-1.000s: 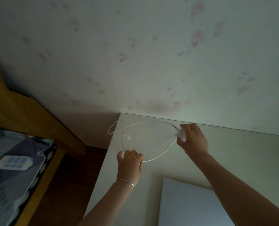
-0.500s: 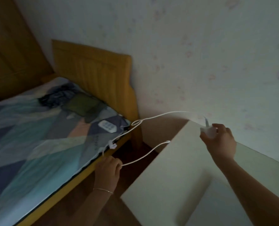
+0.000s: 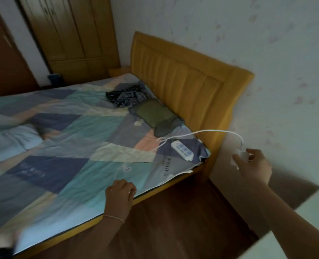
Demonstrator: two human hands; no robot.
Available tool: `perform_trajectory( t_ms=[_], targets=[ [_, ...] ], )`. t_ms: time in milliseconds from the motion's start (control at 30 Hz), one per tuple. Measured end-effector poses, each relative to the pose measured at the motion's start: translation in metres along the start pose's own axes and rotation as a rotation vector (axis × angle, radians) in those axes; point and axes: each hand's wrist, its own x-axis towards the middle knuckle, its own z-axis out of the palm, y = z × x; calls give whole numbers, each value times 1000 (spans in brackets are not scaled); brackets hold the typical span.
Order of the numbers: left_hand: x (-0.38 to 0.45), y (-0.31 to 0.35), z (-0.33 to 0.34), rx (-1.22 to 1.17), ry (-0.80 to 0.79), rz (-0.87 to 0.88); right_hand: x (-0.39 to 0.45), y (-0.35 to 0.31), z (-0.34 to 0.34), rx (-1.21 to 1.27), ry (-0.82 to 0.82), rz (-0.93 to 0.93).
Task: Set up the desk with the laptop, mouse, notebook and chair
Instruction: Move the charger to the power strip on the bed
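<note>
At five o'clock, nearest the camera, a pale corner of the bench (image 3: 304, 227) enters the view, with dark wooden floor (image 3: 173, 221) beside it; none of the laptop, mouse, notebook or chair can be made out here. The left hand (image 3: 120, 191) sits at six o'clock over the near edge of the bed (image 3: 61, 146), a thin bracelet (image 3: 113, 217) on its wrist; its grip is clenched around one end of a white cable (image 3: 207, 132), though blur hides the exact hold. At three o'clock the right hand (image 3: 252, 165) is raised in front of the wall, its grip grasping a small white charger block (image 3: 239, 155) between thumb and fingers; the cable arcs up from the block, runs toward nine o'clock over the bed corner, and forms a loose knot just beside a white power strip (image 3: 182, 150) lying on the patchwork quilt. Farther up the bed lie a dark green cushion (image 3: 155, 113) and a crumpled dark garment (image 3: 127, 96), against an ochre padded headboard (image 3: 183, 79); at eleven o'clock, farthest off, stands a wooden wardrobe (image 3: 70, 34).
</note>
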Motion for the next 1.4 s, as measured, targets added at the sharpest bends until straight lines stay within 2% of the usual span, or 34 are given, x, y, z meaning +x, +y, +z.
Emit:
perform_trajectory(
  t_ms=[200, 367, 533, 700, 900, 1033, 1200, 1300, 1400],
  targets=[
    [83, -52, 17, -9, -69, 48, 17, -46, 82, -41, -40, 81],
    [150, -78, 53, -56, -112, 90, 63, -57, 135, -56, -72, 111],
    [214, -98, 106, -23, -167, 119, 127, -37, 201, -30, -161, 172],
    [283, -117, 163, 1, -264, 138, 180, -3, 268, 52, -253, 386],
    [353, -121, 219, 39, -413, 219, 213, 28, 318, 166, -325, 563],
    [382, -131, 256, 227, -575, 326, 227, 53, 344, 247, -354, 699],
    [404, -137, 316, 439, -694, 279, 227, 72, 367, 226, -341, 766],
    [406, -113, 367, 314, -685, 298, 233, 88, 388, 223, -345, 748],
    [399, -68, 402, 109, -658, 444, 234, 96, 397, 225, -336, 737]
  ],
)
